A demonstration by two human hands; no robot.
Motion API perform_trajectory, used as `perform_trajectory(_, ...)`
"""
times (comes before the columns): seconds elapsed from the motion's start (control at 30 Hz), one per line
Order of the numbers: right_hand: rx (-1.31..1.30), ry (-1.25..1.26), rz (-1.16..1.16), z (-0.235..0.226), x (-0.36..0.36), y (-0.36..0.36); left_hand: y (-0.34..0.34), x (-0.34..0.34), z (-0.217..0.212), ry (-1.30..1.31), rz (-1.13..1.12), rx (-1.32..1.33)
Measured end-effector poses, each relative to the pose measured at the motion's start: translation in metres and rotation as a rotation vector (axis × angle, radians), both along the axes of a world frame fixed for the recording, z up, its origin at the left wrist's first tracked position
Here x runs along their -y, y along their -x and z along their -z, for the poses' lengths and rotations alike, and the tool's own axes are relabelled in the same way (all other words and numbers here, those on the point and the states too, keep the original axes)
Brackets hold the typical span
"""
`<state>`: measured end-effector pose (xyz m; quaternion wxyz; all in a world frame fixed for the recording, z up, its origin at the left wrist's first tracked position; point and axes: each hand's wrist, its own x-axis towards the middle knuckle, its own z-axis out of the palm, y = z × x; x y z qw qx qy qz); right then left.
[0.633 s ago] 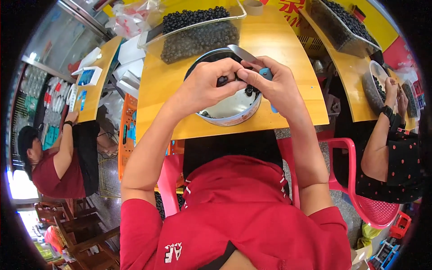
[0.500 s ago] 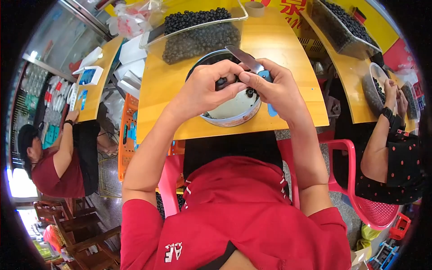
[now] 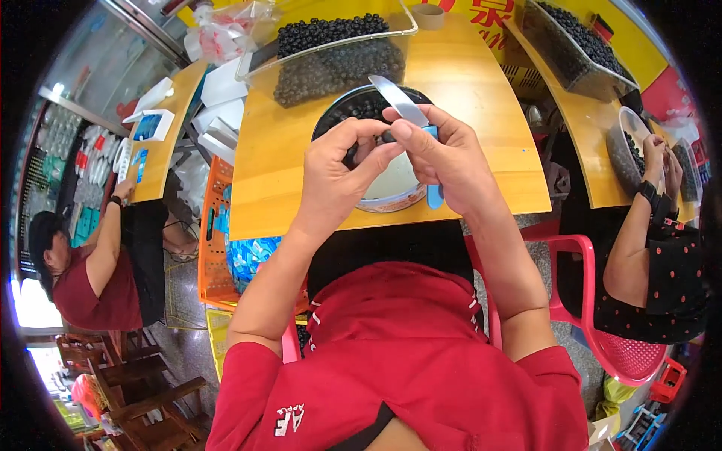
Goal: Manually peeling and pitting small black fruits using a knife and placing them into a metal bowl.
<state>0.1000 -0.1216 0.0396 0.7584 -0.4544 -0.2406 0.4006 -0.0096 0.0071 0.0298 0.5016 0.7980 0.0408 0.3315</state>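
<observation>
My right hand [image 3: 455, 154] is closed round the blue handle of a knife [image 3: 398, 101], its blade pointing up and to the left. At its thumb tip is a small black round part [image 3: 388, 137]. The fingertips of my left hand [image 3: 338, 169] meet that part from the other side. Another dark piece shows inside the curl of the left fingers, partly hidden. Both hands are above a round white tub [image 3: 395, 201] on the table, with more black parts in it at the far side.
A clear bin [image 3: 338, 71] heaped with small black parts stands at the far side of the yellow table [image 3: 481, 98]. An orange crate [image 3: 216, 267] with blue packets is at the left. One person works at the left, another at the right beside a pink chair [image 3: 583, 301].
My left hand and forearm have shifted right and turned, uncovering the blue packets. The knife has turned slightly, its tip moving left. A black part now shows between the fingertips.
</observation>
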Motion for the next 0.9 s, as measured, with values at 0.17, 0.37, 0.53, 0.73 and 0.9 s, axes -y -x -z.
perform_trajectory(0.17, -0.024, 0.032, -0.077, 0.002, 0.001, -0.005, 0.001, 0.000, -0.001, -0.026, 0.019, 0.007)
perform_trajectory(0.37, 0.025, 0.018, -0.086, 0.004, 0.003, -0.007, 0.001, 0.008, 0.003, 0.429, 0.126, -0.023)
perform_trajectory(0.53, 0.143, 0.032, -0.054, -0.006, 0.007, -0.005, 0.003, 0.008, 0.004, 0.555, 0.194, -0.031)
perform_trajectory(0.73, 0.281, 0.034, -0.009, -0.008, 0.007, 0.000, 0.002, 0.008, 0.010, 0.693, 0.296, 0.072)
perform_trajectory(0.9, 0.420, -0.038, 0.068, -0.003, 0.007, 0.006, 0.002, 0.008, 0.007, 0.687, 0.179, 0.110)
